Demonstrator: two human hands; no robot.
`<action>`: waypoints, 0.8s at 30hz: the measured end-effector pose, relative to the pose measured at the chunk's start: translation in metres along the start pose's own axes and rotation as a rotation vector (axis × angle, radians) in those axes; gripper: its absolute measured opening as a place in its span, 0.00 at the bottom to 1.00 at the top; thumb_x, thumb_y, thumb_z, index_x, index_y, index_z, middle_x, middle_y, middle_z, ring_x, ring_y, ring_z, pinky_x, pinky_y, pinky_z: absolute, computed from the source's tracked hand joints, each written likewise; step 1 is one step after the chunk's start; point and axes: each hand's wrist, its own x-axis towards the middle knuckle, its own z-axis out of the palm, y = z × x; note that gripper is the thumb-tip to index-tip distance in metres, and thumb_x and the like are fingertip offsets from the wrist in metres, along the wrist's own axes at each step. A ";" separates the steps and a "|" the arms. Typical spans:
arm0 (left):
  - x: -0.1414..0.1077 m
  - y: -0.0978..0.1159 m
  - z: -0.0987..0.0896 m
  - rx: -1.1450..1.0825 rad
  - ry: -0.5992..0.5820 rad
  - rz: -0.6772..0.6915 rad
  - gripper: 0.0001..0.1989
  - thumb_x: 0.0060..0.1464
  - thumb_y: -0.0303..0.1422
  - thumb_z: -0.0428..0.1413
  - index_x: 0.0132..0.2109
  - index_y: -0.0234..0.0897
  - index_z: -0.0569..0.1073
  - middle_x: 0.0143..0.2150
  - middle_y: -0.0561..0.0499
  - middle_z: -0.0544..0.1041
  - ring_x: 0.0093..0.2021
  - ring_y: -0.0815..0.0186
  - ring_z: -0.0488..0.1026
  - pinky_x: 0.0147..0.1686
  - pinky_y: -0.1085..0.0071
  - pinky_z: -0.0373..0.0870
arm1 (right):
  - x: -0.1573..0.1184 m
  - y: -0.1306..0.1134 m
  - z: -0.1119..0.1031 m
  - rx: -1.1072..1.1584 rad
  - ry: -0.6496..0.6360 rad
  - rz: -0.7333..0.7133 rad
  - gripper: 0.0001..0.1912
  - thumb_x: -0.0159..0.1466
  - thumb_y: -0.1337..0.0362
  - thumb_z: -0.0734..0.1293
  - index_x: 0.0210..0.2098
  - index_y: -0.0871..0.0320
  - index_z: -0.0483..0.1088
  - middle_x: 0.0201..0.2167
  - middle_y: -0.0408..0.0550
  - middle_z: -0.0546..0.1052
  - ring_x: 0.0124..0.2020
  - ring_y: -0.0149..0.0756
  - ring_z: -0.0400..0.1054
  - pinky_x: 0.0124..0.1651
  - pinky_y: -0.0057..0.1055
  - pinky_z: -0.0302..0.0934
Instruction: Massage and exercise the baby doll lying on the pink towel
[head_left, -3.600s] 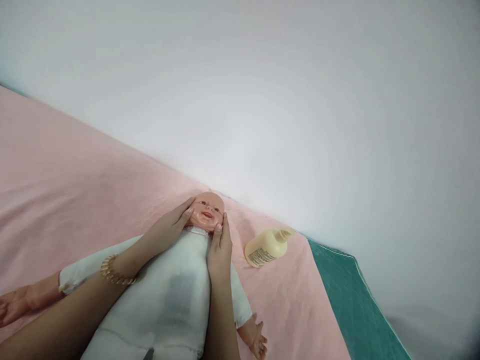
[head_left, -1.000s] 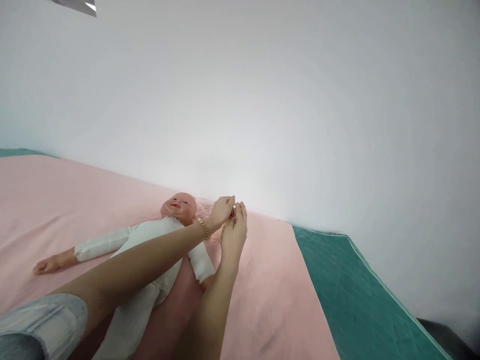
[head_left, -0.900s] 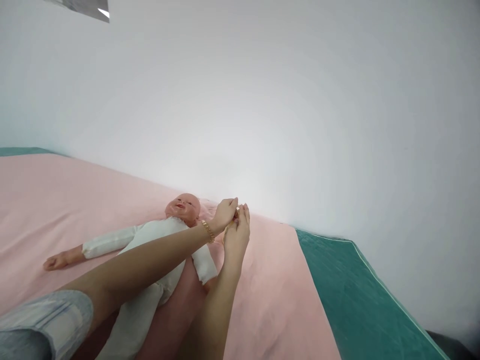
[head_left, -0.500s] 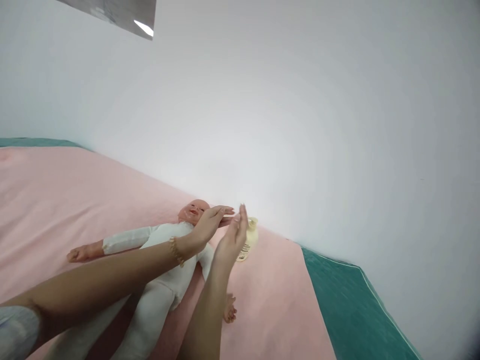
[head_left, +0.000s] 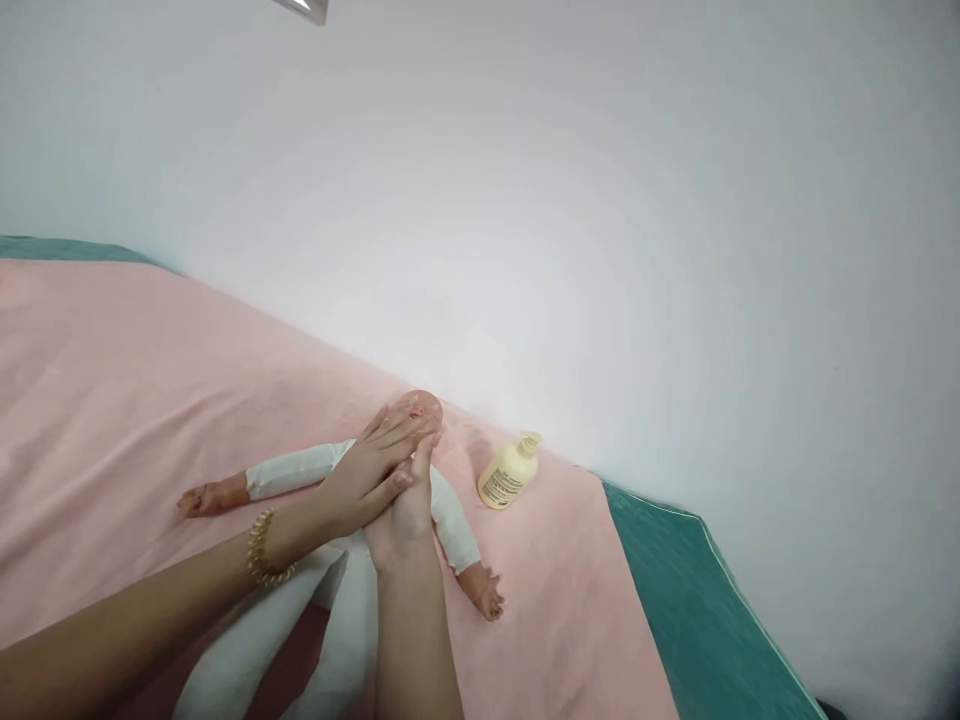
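My left hand (head_left: 364,475), with a coiled bracelet (head_left: 262,552) on its wrist, lies flat across my right hand (head_left: 405,515). The left fingers are stretched out, and the right palm faces up beneath them; both hands look open with no object between them. Below the hands a baby doll (head_left: 454,525) in white lies on its back, arms spread. My hands hide its chest and part of its head (head_left: 429,408). A cream pump bottle (head_left: 510,472) with printed text stands to the right of the doll's head.
A pink sheet (head_left: 555,590) covers the surface under the doll. Green covering (head_left: 697,600) shows at the right and at the far left. Behind rises a plain white wall (head_left: 600,250), with a corner of something shiny (head_left: 311,10) at the top.
My hands have come together, the left now laid over the right palm, and sit further left of the bottle. The view has shifted, and the bottle is now fully visible.
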 end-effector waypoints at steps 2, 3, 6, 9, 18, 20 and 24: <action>0.000 -0.006 -0.010 -0.049 0.024 -0.001 0.27 0.64 0.43 0.41 0.63 0.38 0.67 0.66 0.45 0.63 0.69 0.53 0.52 0.67 0.53 0.42 | -0.004 -0.007 -0.010 0.194 -0.127 0.094 0.39 0.68 0.45 0.31 0.71 0.55 0.39 0.67 0.49 0.58 0.66 0.34 0.56 0.63 0.41 0.59; 0.000 -0.011 -0.014 -0.106 0.052 -0.041 0.26 0.64 0.44 0.41 0.62 0.37 0.68 0.65 0.45 0.65 0.67 0.54 0.55 0.67 0.55 0.45 | -0.007 -0.011 -0.018 0.214 -0.168 0.132 0.39 0.68 0.43 0.34 0.70 0.56 0.41 0.66 0.52 0.59 0.65 0.36 0.57 0.64 0.43 0.58; -0.006 -0.031 -0.023 -0.267 0.153 -0.268 0.26 0.64 0.47 0.40 0.55 0.38 0.73 0.58 0.44 0.72 0.60 0.54 0.66 0.61 0.60 0.59 | -0.014 -0.022 -0.043 -0.043 -0.237 0.164 0.36 0.69 0.44 0.53 0.70 0.52 0.41 0.65 0.50 0.63 0.64 0.38 0.59 0.67 0.45 0.50; -0.015 -0.053 -0.026 -0.332 0.216 -0.481 0.27 0.62 0.52 0.41 0.45 0.39 0.77 0.49 0.45 0.78 0.52 0.52 0.72 0.54 0.60 0.65 | -0.018 -0.024 -0.055 -0.349 -0.459 0.166 0.27 0.68 0.50 0.61 0.64 0.47 0.58 0.63 0.43 0.65 0.67 0.40 0.54 0.69 0.45 0.47; -0.017 -0.079 -0.024 -0.368 0.338 -0.602 0.28 0.59 0.55 0.44 0.35 0.37 0.77 0.39 0.45 0.80 0.43 0.54 0.73 0.45 0.65 0.68 | -0.017 0.022 -0.026 -0.747 -0.574 0.025 0.25 0.68 0.51 0.61 0.64 0.42 0.59 0.68 0.37 0.56 0.71 0.47 0.40 0.71 0.54 0.22; -0.017 -0.080 -0.023 -0.374 0.353 -0.592 0.29 0.59 0.55 0.44 0.35 0.37 0.77 0.39 0.45 0.80 0.44 0.54 0.74 0.46 0.65 0.68 | -0.013 0.030 -0.033 -0.802 -0.496 0.050 0.29 0.68 0.51 0.60 0.67 0.45 0.52 0.70 0.39 0.50 0.72 0.46 0.35 0.70 0.56 0.18; -0.020 -0.076 -0.023 -0.356 0.256 -0.556 0.28 0.60 0.55 0.44 0.37 0.38 0.78 0.41 0.47 0.80 0.46 0.54 0.73 0.47 0.65 0.68 | -0.007 0.037 -0.055 -0.822 -0.416 0.191 0.39 0.66 0.47 0.62 0.70 0.49 0.40 0.71 0.43 0.42 0.72 0.45 0.28 0.69 0.57 0.19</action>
